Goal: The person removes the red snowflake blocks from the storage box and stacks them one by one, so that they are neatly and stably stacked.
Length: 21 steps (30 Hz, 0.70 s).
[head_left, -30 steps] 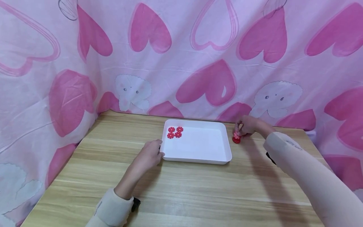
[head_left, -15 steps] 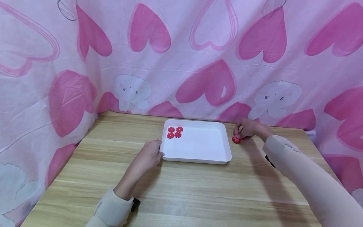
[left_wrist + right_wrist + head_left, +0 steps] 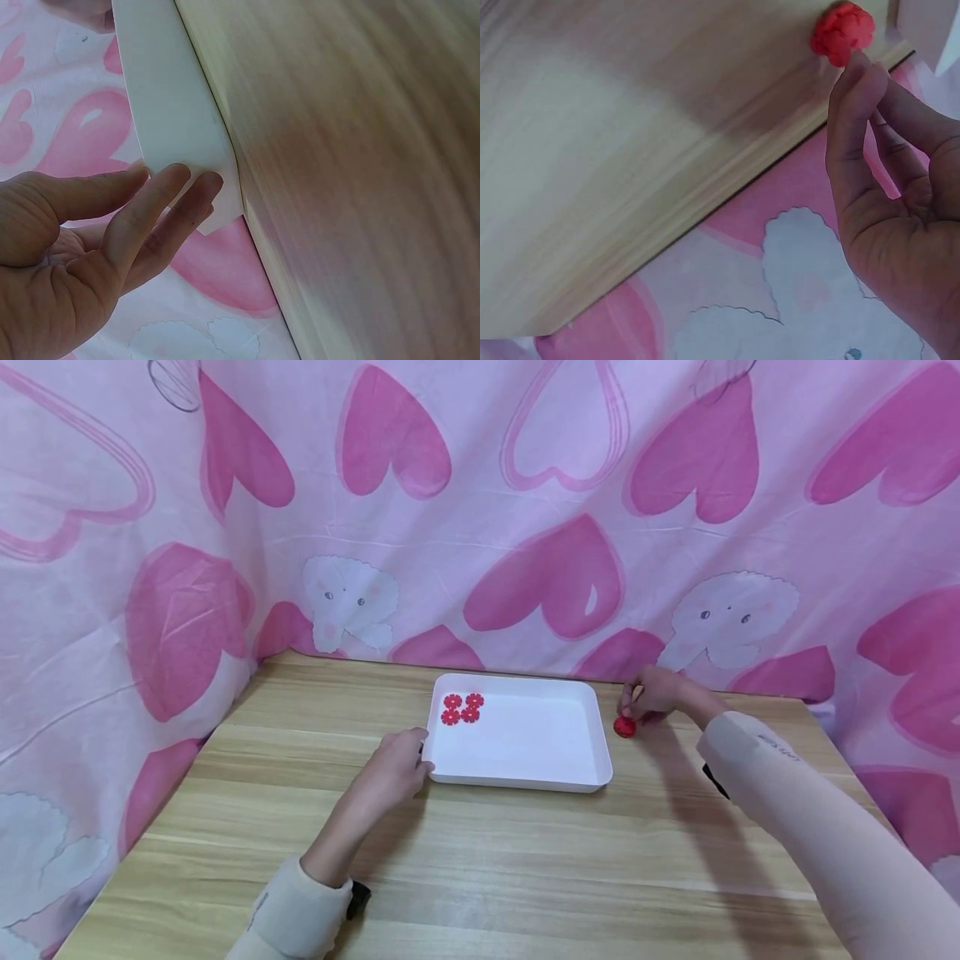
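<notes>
The white tray [image 3: 543,739] lies on the wooden table, with several red snowflake discs [image 3: 462,708] grouped in its far left corner. At the tray's left side, my left hand [image 3: 396,766] holds the rim and wall near the front corner. The left wrist view shows the thumb at the rim and fingertips against the outer wall. Right of the tray is a small pile of red snowflake discs [image 3: 624,727]. My right hand [image 3: 654,692] pinches a disc there between thumb and forefinger; the fingertips hide part of it. In the right wrist view the pile [image 3: 843,33] overlaps those fingertips.
The wooden table [image 3: 480,877] runs back to a pink heart-patterned cloth [image 3: 420,568], which hangs right behind the tray and along both sides. My right forearm [image 3: 810,818] reaches in over the table's right part.
A paler disc tilted in my right fingers a second ago came down flat on the pile. My right hand has since risen slightly over it. The left hand and tray stay put.
</notes>
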Each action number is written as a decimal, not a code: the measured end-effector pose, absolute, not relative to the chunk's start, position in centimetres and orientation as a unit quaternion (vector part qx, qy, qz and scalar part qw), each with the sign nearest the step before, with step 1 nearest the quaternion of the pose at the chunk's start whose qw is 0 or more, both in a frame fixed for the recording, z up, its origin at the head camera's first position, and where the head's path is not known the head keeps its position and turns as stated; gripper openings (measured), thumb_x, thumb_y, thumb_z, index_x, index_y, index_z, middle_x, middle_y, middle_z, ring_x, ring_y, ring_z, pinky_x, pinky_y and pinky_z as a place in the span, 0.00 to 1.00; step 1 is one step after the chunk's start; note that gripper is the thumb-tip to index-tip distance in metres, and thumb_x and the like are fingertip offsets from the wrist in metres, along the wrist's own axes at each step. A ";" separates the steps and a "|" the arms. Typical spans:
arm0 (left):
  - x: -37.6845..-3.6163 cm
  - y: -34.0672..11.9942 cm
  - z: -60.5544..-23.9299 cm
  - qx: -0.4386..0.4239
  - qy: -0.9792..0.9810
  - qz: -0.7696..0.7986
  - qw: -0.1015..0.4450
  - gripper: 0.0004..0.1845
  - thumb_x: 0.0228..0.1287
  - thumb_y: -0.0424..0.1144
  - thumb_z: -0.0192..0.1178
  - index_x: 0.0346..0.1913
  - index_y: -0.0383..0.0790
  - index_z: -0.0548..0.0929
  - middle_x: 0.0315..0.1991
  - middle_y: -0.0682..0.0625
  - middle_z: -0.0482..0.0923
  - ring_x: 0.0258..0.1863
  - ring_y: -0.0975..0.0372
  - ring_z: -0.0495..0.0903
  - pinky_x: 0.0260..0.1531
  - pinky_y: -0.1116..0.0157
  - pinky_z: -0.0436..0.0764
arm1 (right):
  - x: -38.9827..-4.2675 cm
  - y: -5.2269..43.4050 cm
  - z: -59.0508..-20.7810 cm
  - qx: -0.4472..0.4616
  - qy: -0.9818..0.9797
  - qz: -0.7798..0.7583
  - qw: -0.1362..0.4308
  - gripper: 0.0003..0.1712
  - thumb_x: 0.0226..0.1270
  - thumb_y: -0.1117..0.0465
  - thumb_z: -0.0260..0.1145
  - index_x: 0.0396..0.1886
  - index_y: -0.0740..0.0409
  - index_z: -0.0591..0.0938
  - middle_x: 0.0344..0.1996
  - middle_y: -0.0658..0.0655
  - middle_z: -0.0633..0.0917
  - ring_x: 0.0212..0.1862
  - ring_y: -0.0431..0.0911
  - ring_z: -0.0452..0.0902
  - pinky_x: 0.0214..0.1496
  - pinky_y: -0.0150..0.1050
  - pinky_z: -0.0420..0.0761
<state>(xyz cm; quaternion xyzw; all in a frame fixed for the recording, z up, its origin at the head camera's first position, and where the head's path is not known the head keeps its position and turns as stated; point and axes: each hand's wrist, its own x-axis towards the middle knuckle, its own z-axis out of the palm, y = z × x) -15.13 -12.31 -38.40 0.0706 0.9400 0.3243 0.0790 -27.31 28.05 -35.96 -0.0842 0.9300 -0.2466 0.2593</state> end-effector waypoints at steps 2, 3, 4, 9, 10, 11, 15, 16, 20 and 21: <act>-15.1 -12.4 -38.4 0.072 0.940 0.324 0.078 0.18 0.63 0.26 0.65 0.56 0.24 0.79 0.45 0.37 0.84 0.36 0.56 0.78 0.30 0.65 0.81 | -27.4 27.7 -35.5 -0.085 0.933 -0.243 0.251 0.08 0.64 0.70 0.67 0.40 0.71 0.80 0.30 0.59 0.84 0.27 0.44 0.82 0.33 0.43 0.86; -15.1 -12.4 -38.5 0.073 0.940 0.325 0.077 0.18 0.63 0.25 0.65 0.56 0.24 0.79 0.46 0.37 0.84 0.36 0.56 0.78 0.30 0.65 0.81 | -27.4 27.5 -35.2 -0.086 0.934 -0.244 0.248 0.08 0.64 0.70 0.67 0.40 0.71 0.80 0.30 0.59 0.83 0.27 0.44 0.82 0.34 0.44 0.86; -15.2 -12.4 -38.5 0.072 0.939 0.326 0.077 0.19 0.63 0.25 0.65 0.56 0.24 0.79 0.46 0.37 0.84 0.36 0.56 0.78 0.30 0.65 0.81 | -27.4 27.3 -34.9 -0.084 0.934 -0.245 0.248 0.08 0.64 0.70 0.67 0.40 0.71 0.80 0.31 0.60 0.83 0.28 0.44 0.82 0.34 0.44 0.86; -15.1 -12.4 -38.5 0.071 0.940 0.325 0.078 0.19 0.63 0.26 0.65 0.56 0.24 0.79 0.47 0.37 0.84 0.38 0.56 0.79 0.32 0.65 0.81 | -27.7 26.2 -33.7 -0.090 0.932 -0.254 0.241 0.09 0.65 0.69 0.68 0.40 0.71 0.80 0.29 0.61 0.81 0.26 0.46 0.82 0.34 0.45 0.87; -15.1 -12.4 -38.5 0.072 0.940 0.324 0.078 0.19 0.63 0.25 0.65 0.56 0.24 0.79 0.47 0.37 0.84 0.38 0.56 0.79 0.32 0.65 0.82 | -27.7 25.9 -33.5 -0.091 0.933 -0.252 0.239 0.09 0.65 0.69 0.68 0.41 0.71 0.80 0.29 0.61 0.81 0.27 0.47 0.83 0.34 0.45 0.87; -15.1 -12.4 -38.5 0.072 0.940 0.324 0.078 0.19 0.63 0.25 0.65 0.56 0.24 0.79 0.47 0.37 0.84 0.38 0.56 0.79 0.32 0.65 0.82 | -27.8 25.7 -33.3 -0.092 0.934 -0.251 0.238 0.09 0.65 0.68 0.68 0.41 0.71 0.80 0.29 0.61 0.82 0.27 0.47 0.83 0.35 0.46 0.87; -15.1 -12.3 -38.5 0.070 0.940 0.324 0.082 0.19 0.63 0.26 0.65 0.56 0.25 0.79 0.48 0.37 0.83 0.38 0.56 0.79 0.32 0.65 0.82 | -27.9 24.6 -32.7 -0.098 0.936 -0.248 0.231 0.10 0.66 0.68 0.69 0.43 0.70 0.81 0.33 0.63 0.83 0.29 0.50 0.84 0.38 0.46 0.87; -15.1 -12.4 -38.5 0.069 0.940 0.325 0.082 0.19 0.63 0.26 0.65 0.57 0.25 0.79 0.48 0.37 0.83 0.38 0.56 0.79 0.32 0.65 0.81 | -27.9 24.3 -32.6 -0.100 0.936 -0.246 0.230 0.10 0.66 0.68 0.69 0.43 0.70 0.81 0.34 0.64 0.83 0.30 0.50 0.84 0.38 0.46 0.87; -15.1 -12.4 -38.5 0.070 0.941 0.323 0.080 0.18 0.63 0.26 0.65 0.55 0.25 0.79 0.45 0.38 0.84 0.36 0.56 0.78 0.31 0.66 0.81 | -28.1 23.0 -32.1 -0.101 0.936 -0.241 0.236 0.10 0.65 0.69 0.67 0.43 0.70 0.80 0.36 0.64 0.83 0.31 0.50 0.84 0.39 0.45 0.87; -15.1 -12.4 -38.6 0.070 0.941 0.323 0.079 0.17 0.63 0.26 0.65 0.55 0.25 0.79 0.45 0.38 0.84 0.36 0.56 0.78 0.31 0.66 0.80 | -28.2 22.7 -32.0 -0.096 0.936 -0.240 0.240 0.10 0.66 0.69 0.67 0.44 0.70 0.80 0.35 0.63 0.82 0.32 0.50 0.83 0.40 0.45 0.87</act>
